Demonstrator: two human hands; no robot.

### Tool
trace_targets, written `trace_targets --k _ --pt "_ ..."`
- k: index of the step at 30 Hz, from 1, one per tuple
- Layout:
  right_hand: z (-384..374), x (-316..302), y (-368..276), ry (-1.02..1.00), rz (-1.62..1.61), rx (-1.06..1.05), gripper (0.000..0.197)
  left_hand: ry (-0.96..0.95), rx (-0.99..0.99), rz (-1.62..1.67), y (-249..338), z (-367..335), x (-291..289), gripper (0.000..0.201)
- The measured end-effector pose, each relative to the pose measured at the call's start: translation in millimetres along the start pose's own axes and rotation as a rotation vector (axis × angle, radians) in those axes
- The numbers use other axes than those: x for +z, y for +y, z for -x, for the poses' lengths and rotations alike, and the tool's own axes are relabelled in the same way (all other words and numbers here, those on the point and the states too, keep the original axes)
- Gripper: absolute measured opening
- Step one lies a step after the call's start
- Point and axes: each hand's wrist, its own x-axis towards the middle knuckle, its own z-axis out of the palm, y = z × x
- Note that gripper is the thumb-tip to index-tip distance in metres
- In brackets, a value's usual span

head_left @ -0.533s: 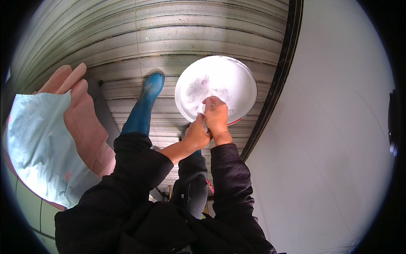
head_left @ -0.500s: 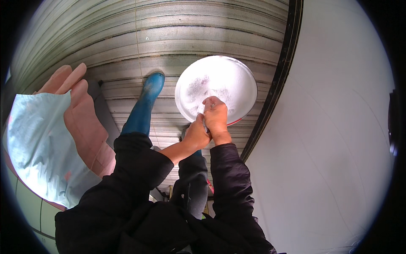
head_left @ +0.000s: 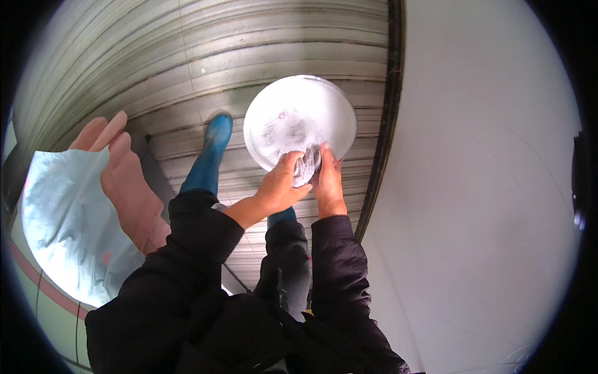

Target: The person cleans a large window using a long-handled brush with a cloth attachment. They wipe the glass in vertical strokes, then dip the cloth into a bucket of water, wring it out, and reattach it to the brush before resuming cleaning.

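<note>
A white basin (head_left: 247, 138) stands on the floor in front of me, filled with white suds (head_left: 305, 100). Over its near edge, both my hands grip a bunched dark cloth (head_left: 306, 167) streaked with foam; its exact kind is hard to make out. My left hand (head_left: 278, 187) curls round the left side of the cloth, fingers on top and thumb below. On the other side, my right hand (head_left: 329, 185) holds it with fingers pointing up. The cloth's lower part is partly hidden by the hands.
Striped flooring (head_left: 299, 37) surrounds the basin. A blue boot (head_left: 215, 143) is on my foot left of it. Further left are pink padded covers (head_left: 128, 181) and a light blue cloth (head_left: 68, 218). A dark edge strip (head_left: 391, 93) borders a large whitish surface (head_left: 486, 187) at right.
My hands were pressed together over the basin; now they have separated slightly, with the foamy cloth showing between them. The basin appears a little further left as the view has shifted.
</note>
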Motion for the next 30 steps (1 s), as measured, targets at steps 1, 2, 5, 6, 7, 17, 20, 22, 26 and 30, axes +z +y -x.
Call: trace_targets --k 1,2,5,6,7,17,20,22,26,30 --pt "12 -12 -5 -0.047 -0.139 0.076 0.038 -0.012 0.12 0.031 2 -3 -8 0.064" --pt "30 -17 -14 -0.067 -0.117 0.105 0.041 -0.033 0.143 0.034 7 -1 -17 0.059" --pt "80 -22 -33 -0.13 -0.098 0.058 0.038 -0.406 -0.433 0.527 62 8 -57 0.035" --pt "90 -26 -33 -0.179 -0.096 0.015 0.035 -0.368 -0.346 0.631 51 13 -58 0.032" --pt "100 -30 -32 -0.228 -0.094 -0.027 0.032 -0.33 -0.257 0.734 39 21 -60 0.031" --pt "235 12 -84 -0.141 -0.192 -0.293 0.036 -0.527 -0.156 0.342 169 74 -132 0.038" --pt "283 16 -87 -0.059 -0.012 -0.438 0.033 -0.489 0.027 0.304 191 94 -144 0.027" --pt "323 30 -89 -0.028 0.13 -0.545 0.034 -0.373 0.257 0.262 181 101 -147 0.022" --pt "373 37 -94 0.04 0.242 -0.765 0.034 -0.304 0.47 0.253 228 111 -156 0.02" --pt "404 18 -92 0.04 0.181 -0.77 0.035 -0.39 0.324 0.333 303 146 -173 0.022"
